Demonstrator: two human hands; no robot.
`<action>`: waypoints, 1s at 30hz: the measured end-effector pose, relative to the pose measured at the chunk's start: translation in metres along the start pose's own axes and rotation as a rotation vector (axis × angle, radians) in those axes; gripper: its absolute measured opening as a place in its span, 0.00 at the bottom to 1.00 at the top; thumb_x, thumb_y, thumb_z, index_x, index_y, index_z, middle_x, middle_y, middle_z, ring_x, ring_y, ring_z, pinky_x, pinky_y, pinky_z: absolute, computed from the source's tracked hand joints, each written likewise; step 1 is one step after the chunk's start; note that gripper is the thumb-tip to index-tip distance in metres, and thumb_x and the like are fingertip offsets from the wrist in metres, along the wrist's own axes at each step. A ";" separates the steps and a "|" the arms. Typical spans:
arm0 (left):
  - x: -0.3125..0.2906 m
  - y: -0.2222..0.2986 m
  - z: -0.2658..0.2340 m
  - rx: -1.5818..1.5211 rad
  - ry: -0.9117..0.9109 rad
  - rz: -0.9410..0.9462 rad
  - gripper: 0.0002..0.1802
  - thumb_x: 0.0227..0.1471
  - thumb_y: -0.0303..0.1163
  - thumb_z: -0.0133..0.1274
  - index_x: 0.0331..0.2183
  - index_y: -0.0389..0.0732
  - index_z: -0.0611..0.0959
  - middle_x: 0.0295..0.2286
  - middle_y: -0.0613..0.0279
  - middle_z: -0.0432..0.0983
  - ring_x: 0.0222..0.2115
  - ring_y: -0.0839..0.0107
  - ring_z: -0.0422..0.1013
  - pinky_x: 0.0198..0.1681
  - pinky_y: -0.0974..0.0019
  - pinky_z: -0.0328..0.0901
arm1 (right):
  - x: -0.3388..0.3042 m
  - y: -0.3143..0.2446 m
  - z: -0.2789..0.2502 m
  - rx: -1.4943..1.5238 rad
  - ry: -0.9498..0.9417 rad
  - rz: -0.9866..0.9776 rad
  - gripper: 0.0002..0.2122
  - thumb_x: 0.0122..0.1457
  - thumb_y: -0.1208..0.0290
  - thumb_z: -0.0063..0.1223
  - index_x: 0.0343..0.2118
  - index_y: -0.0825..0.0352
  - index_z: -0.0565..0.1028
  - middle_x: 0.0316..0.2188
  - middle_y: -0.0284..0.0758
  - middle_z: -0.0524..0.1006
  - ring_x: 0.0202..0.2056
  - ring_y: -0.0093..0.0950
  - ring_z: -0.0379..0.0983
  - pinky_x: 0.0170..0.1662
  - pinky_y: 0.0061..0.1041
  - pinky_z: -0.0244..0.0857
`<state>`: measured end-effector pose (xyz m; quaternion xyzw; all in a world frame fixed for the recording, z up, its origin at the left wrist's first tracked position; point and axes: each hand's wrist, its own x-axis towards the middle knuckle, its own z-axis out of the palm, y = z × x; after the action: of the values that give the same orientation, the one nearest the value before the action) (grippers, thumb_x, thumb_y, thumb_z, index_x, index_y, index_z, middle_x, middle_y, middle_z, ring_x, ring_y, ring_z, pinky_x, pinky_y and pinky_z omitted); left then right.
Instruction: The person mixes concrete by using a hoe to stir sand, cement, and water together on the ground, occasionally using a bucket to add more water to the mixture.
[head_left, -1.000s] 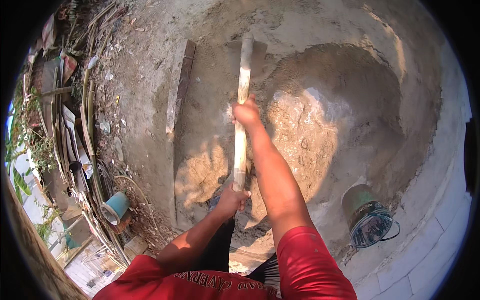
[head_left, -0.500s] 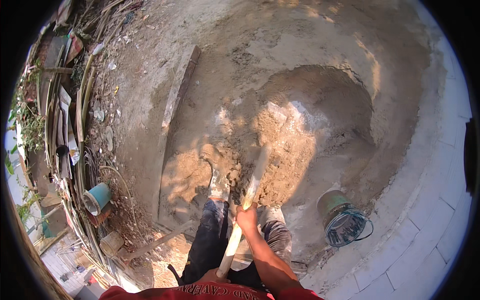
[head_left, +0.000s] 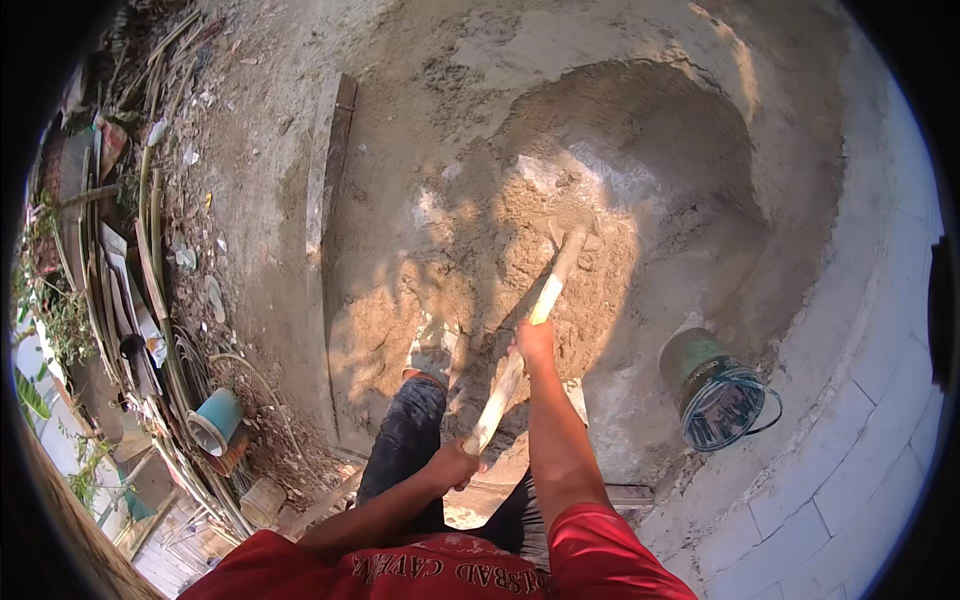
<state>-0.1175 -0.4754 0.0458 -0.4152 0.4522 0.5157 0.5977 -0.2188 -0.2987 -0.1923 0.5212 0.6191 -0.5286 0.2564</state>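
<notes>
A long-handled digging tool with a pale wooden handle slants up and right from my waist. My left hand is closed round the near end of the handle. Farther up, my right hand grips it as well. The tool's head lies against a mound of damp, sandy mix, partly sunk in it and coated the same colour, so whether it is a hoe or a shovel I cannot tell. My legs stand at the near side of the mound, the left boot coated with dried mud.
A dirty green bucket lies tipped at the right, beside the pale block wall. A long plank runs along the left. Beyond it are stacked poles and scraps and a blue bucket. Behind the mound is a hollow.
The tool's head has moved away from me and right, onto the mound. Both arms have reached forward, and my left hand has come away from my waist. The view has shifted slightly.
</notes>
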 end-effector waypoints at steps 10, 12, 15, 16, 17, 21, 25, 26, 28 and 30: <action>-0.231 -0.059 -0.091 0.759 0.071 -0.122 0.28 0.46 0.42 0.62 0.48 0.38 0.79 0.39 0.49 0.82 0.42 0.58 0.78 0.46 0.57 0.69 | -0.283 0.004 0.024 0.592 -0.156 0.392 0.13 0.57 0.78 0.47 0.43 0.66 0.58 0.21 0.34 0.66 0.16 0.26 0.66 0.17 0.32 0.69; -0.209 -0.031 -0.075 0.959 0.018 -0.130 0.29 0.48 0.41 0.60 0.51 0.40 0.78 0.40 0.44 0.81 0.44 0.52 0.78 0.47 0.55 0.69 | -0.269 -0.007 -0.001 0.648 -0.018 0.393 0.13 0.57 0.79 0.47 0.42 0.65 0.58 0.21 0.34 0.66 0.14 0.26 0.65 0.16 0.31 0.67; -0.106 0.009 -0.013 0.814 0.124 -0.030 0.29 0.45 0.38 0.59 0.50 0.40 0.78 0.37 0.40 0.80 0.42 0.48 0.77 0.46 0.52 0.70 | -0.164 -0.040 -0.063 0.614 0.029 0.195 0.16 0.57 0.78 0.47 0.47 0.65 0.58 0.21 0.34 0.66 0.14 0.25 0.64 0.15 0.29 0.63; -0.054 0.013 -0.001 0.870 0.126 0.113 0.28 0.44 0.37 0.59 0.49 0.40 0.79 0.36 0.39 0.80 0.41 0.47 0.78 0.45 0.52 0.70 | -0.116 -0.062 -0.078 0.526 0.084 0.100 0.15 0.57 0.78 0.48 0.46 0.66 0.59 0.20 0.34 0.66 0.14 0.25 0.65 0.15 0.28 0.64; -0.002 0.030 0.018 0.820 0.095 0.156 0.26 0.44 0.37 0.59 0.47 0.38 0.79 0.33 0.39 0.80 0.36 0.48 0.79 0.41 0.51 0.70 | -0.070 -0.080 -0.093 0.431 0.146 0.015 0.15 0.58 0.77 0.48 0.45 0.67 0.59 0.19 0.34 0.66 0.15 0.25 0.66 0.15 0.28 0.65; 0.106 0.108 0.103 0.436 -0.025 0.212 0.22 0.46 0.31 0.58 0.43 0.31 0.75 0.18 0.55 0.72 0.15 0.66 0.70 0.18 0.61 0.64 | 0.074 -0.138 -0.147 0.120 0.162 -0.101 0.12 0.57 0.74 0.52 0.41 0.73 0.64 0.19 0.37 0.72 0.15 0.27 0.70 0.17 0.30 0.68; 0.023 0.039 0.050 0.406 0.142 -0.059 0.21 0.45 0.27 0.58 0.43 0.33 0.74 0.17 0.63 0.68 0.11 0.71 0.64 0.12 0.63 0.57 | 0.001 -0.017 -0.057 0.156 0.071 0.193 0.14 0.56 0.77 0.50 0.45 0.74 0.66 0.21 0.39 0.71 0.15 0.28 0.70 0.17 0.31 0.68; -0.006 0.017 0.026 0.435 0.132 -0.134 0.21 0.44 0.29 0.60 0.42 0.33 0.76 0.18 0.62 0.70 0.12 0.72 0.65 0.14 0.63 0.60 | -0.029 0.017 -0.041 0.290 0.019 0.167 0.12 0.56 0.76 0.50 0.42 0.73 0.66 0.22 0.39 0.72 0.15 0.28 0.70 0.17 0.30 0.68; -0.081 -0.015 -0.008 0.742 0.236 -0.134 0.21 0.44 0.32 0.62 0.41 0.34 0.78 0.22 0.61 0.74 0.20 0.73 0.71 0.25 0.65 0.66 | -0.101 0.075 0.002 0.377 -0.081 0.238 0.08 0.58 0.76 0.48 0.39 0.70 0.64 0.21 0.38 0.71 0.17 0.27 0.69 0.18 0.31 0.68; -0.153 -0.027 -0.029 0.740 0.216 -0.270 0.28 0.46 0.41 0.66 0.46 0.36 0.79 0.33 0.58 0.80 0.35 0.73 0.75 0.39 0.63 0.68 | -0.184 0.043 0.004 0.396 -0.205 0.391 0.12 0.58 0.74 0.49 0.42 0.68 0.60 0.22 0.37 0.68 0.17 0.27 0.68 0.18 0.33 0.68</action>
<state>-0.1027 -0.5434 0.1872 -0.2793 0.6090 0.1885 0.7181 -0.1202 -0.3758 -0.0508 0.6143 0.3626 -0.6296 0.3079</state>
